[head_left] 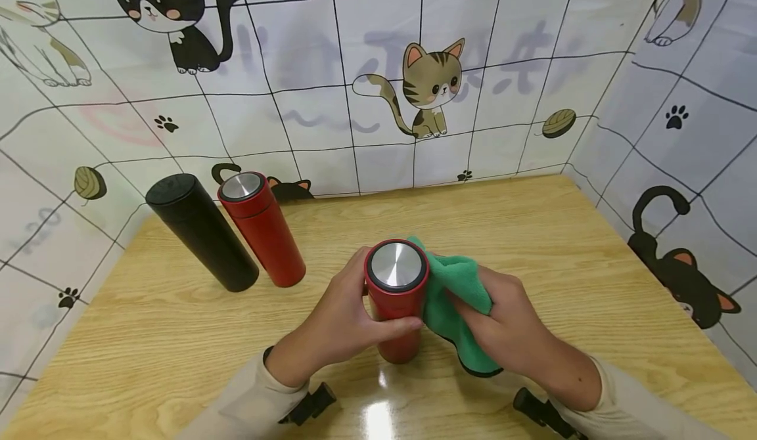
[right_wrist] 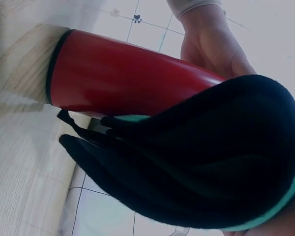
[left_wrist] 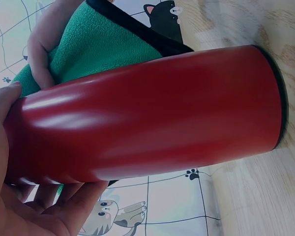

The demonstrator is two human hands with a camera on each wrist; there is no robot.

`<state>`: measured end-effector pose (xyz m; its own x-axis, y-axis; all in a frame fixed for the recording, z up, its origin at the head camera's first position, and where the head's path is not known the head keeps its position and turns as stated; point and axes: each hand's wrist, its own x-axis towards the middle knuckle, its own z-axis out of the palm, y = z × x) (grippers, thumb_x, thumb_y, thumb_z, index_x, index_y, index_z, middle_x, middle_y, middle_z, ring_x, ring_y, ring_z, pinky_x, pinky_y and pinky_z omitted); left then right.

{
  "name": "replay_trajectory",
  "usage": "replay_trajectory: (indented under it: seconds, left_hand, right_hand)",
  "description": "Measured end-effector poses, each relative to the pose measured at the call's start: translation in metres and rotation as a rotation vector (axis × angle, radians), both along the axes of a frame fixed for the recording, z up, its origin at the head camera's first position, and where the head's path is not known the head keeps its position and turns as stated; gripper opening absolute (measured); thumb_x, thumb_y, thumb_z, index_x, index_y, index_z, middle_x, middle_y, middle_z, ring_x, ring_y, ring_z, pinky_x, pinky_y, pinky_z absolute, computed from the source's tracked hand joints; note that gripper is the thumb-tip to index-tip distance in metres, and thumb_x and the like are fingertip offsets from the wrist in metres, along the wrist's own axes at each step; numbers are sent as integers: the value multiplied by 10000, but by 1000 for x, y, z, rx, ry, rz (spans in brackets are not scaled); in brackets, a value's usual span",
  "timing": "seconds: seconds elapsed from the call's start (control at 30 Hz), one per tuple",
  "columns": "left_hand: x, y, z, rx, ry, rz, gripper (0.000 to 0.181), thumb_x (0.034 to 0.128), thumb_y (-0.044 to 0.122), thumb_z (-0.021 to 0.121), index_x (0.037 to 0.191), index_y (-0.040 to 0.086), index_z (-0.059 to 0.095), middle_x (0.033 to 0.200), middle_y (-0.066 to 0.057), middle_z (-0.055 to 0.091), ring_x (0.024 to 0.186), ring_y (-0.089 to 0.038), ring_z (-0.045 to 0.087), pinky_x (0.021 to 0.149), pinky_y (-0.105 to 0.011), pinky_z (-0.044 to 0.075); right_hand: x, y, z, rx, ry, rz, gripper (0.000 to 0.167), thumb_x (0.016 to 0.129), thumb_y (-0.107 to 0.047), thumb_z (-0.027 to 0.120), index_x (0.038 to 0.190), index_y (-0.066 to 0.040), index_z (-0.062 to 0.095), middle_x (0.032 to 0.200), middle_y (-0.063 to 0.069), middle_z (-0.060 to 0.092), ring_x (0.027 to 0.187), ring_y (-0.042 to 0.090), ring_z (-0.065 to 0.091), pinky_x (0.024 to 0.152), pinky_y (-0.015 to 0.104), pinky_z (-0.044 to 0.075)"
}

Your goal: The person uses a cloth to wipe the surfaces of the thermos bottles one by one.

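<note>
A red bottle (head_left: 400, 308) with a silver lid stands near the middle of the table; its smooth side fills much of the left wrist view (left_wrist: 152, 113). My left hand (head_left: 349, 318) grips its upper part, thumb across the near side. A green cloth (head_left: 452, 295) is held in my right hand (head_left: 511, 322) against the bottle's right side. In the right wrist view the cloth's dark edge and folds (right_wrist: 211, 152) hide my right fingers and part of the red bottle (right_wrist: 123, 76).
At the back left stand a black bottle (head_left: 204, 233) and another red bottle (head_left: 263, 230), side by side. The wooden table (head_left: 503, 223) meets a cat-patterned sheet (head_left: 307, 118) behind and at both sides.
</note>
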<state>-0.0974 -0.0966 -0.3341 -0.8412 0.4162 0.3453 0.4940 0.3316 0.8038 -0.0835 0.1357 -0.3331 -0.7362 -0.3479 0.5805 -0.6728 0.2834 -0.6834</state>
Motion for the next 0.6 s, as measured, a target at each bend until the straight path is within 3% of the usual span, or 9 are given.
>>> replay_trajectory:
  seconds: [0.17, 0.43, 0.6]
  left_hand:
    - [0, 0, 1, 8, -9, -11, 827, 717, 238, 913, 1407, 228, 458, 1281, 92, 552, 1196, -95, 565, 956, -320, 559]
    - [-1, -2, 3, 3, -34, -29, 833, 715, 234, 917, 1408, 236, 456, 1301, 111, 554, 1211, -86, 568, 973, -320, 552]
    - [-1, -6, 6, -35, -47, -40, 855, 717, 264, 916, 1430, 234, 446, 1340, 116, 545, 1232, -80, 560, 961, -315, 556]
  right_hand:
    - [0, -1, 0, -60, 91, 5, 535, 852, 192, 620, 1344, -20, 610, 1308, 80, 671, 1196, 70, 635, 947, 189, 537]
    - [0, 0, 2, -7, -1, 14, 493, 906, 123, 613, 1362, -66, 605, 1319, 87, 666, 1203, 91, 638, 955, 216, 543]
    - [1, 0, 4, -29, 18, 35, 510, 890, 138, 624, 1362, -52, 603, 1341, 93, 652, 1248, 107, 615, 988, 238, 531]
